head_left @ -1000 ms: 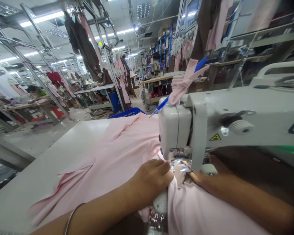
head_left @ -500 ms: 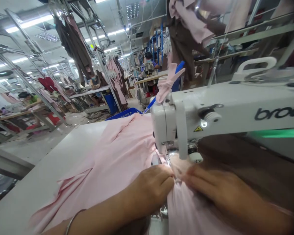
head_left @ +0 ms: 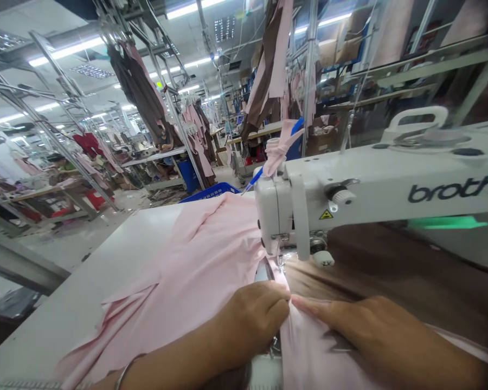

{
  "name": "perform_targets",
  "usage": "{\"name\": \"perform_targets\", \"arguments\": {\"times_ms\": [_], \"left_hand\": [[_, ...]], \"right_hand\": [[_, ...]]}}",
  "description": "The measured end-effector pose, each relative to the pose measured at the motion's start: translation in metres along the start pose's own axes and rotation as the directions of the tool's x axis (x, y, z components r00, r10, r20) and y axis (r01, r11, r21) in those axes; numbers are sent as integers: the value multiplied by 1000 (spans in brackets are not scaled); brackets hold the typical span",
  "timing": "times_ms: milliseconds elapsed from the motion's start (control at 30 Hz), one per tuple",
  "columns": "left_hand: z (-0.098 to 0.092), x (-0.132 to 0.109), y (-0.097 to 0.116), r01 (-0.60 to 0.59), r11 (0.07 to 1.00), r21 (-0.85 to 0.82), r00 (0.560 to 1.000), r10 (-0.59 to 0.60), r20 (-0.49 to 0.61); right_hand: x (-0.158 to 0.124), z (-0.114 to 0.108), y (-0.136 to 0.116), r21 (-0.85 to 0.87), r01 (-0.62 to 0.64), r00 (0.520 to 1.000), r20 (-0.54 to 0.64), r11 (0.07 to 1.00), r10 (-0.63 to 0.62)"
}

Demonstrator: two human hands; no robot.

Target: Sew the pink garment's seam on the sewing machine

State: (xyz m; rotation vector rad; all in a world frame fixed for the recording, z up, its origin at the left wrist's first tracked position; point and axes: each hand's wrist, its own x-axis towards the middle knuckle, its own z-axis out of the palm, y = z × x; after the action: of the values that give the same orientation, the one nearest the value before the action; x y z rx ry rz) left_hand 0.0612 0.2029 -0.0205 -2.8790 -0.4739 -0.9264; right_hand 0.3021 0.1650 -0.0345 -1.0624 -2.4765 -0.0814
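Looking down at the near edge of the table (head_left: 65, 303), I see my left hand (head_left: 252, 317) curled on the pink cloth (head_left: 195, 271), its fingertips (head_left: 282, 303) pinching a fold just in front of the sewing machine (head_left: 350, 189). My right hand (head_left: 366, 330) lies flatter on the same cloth, its fingers (head_left: 309, 306) stretched left until they meet those of the left hand; it presses the cloth down, and I cannot tell if it grips anything underneath. The pinched fold sits on the near side of the needle area, under the machine's white head. From there the cloth spreads far and left across the table, with a loose flap at its left edge, and more of it bunches toward me under both hands. A thin bangle (head_left: 124, 371) circles my left wrist. A brown cloth (head_left: 390, 265) lies under the machine's arm, to the right of the pink one. On top of the machine head a pink strip (head_left: 278, 146) is tied beside a blue pen (head_left: 254, 177). Beyond the far edge of the table a blue basket (head_left: 211, 190) shows, and garments hang on racks farther back.
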Motion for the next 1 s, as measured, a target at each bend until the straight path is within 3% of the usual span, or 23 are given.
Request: {"name": "perform_targets", "arguments": {"times_ms": [300, 467, 667, 833, 1000], "left_hand": [[-3, 8, 5, -99, 988, 115, 982, 78, 173], [-7, 10, 4, -181, 974, 135, 965, 150, 215], [-3, 11, -3, -116, 981, 156, 972, 80, 220], [7, 7, -18, -9, 991, 134, 979, -19, 203], [10, 6, -19, -33, 996, 88, 982, 16, 186]], "right_hand": [[8, 3, 10, 85, 65, 996, 60, 994, -70], [11, 6, 17, 130, 121, 989, 68, 984, -131], [24, 6, 29, 196, 119, 989, 58, 973, -133], [45, 0, 43, 81, 107, 991, 74, 991, -113], [46, -8, 41, 58, 85, 977, 189, 995, -94]]}}
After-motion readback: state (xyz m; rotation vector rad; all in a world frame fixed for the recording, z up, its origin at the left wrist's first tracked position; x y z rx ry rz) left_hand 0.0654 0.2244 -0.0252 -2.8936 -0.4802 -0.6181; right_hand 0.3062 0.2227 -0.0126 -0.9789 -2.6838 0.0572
